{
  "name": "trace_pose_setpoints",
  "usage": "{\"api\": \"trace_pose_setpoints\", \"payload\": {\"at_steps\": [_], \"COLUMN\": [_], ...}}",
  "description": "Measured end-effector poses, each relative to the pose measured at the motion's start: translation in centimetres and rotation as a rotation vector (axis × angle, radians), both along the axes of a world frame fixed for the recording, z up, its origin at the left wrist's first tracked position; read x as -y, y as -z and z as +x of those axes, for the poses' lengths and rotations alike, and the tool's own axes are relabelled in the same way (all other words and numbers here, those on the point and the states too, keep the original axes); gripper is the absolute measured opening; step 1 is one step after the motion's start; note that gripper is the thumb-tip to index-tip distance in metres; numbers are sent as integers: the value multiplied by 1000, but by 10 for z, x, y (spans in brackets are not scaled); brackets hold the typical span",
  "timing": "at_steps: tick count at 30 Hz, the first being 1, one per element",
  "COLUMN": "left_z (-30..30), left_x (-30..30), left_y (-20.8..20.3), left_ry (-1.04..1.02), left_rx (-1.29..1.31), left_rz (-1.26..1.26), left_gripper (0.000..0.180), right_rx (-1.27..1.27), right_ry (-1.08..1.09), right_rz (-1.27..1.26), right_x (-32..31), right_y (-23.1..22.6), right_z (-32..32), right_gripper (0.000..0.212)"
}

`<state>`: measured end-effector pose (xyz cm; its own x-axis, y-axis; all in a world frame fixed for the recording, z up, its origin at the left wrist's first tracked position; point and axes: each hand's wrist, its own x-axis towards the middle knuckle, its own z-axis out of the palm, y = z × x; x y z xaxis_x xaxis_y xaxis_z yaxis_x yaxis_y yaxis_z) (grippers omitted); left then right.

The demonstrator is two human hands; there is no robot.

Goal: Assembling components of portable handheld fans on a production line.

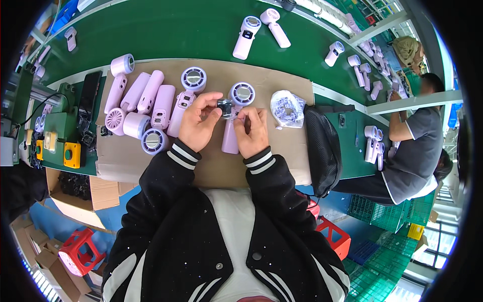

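Note:
My left hand pinches a small glossy black piece between thumb and fingertips. It is too small to tell its kind. Close beside it, my right hand has thumb and fingers drawn together; whatever they grip is hidden. Under both hands a pale purple handheld fan lies on the cardboard sheet, its round head pointing away from me. Left of my left hand, several more purple fans lie in a group, one fan with its head turned up.
An open plastic bag of small purple-white parts sits right of my hands, beside a black case. More fans lie on the green belt beyond. A green-and-yellow fixture stands left. A co-worker sits at right.

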<state>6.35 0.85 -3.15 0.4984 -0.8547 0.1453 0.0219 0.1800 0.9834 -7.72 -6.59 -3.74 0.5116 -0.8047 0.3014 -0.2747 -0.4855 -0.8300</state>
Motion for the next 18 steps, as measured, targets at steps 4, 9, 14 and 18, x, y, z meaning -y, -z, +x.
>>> {"api": "trace_pose_setpoints", "payload": {"at_steps": [4, 9, 14, 18], "left_z": [-1, -4, -5, -5], "left_x": [3, 5, 7, 9], "left_y": [-4, -6, -8, -11], "left_ry": [26, 57, 113, 39], "left_rx": [-116, -145, 71, 406], "left_rz": [10, 5, 67, 167], "left_gripper": [35, 32, 30, 26], "right_rx": [62, 191, 184, -62], "right_ry": [88, 52, -55, -8], "right_rz": [5, 142, 426, 270], "right_x": [-3, 2, 11, 12], "right_y": [4, 1, -6, -8], "right_z": [7, 1, -11, -11], "right_gripper": [17, 13, 11, 11]}}
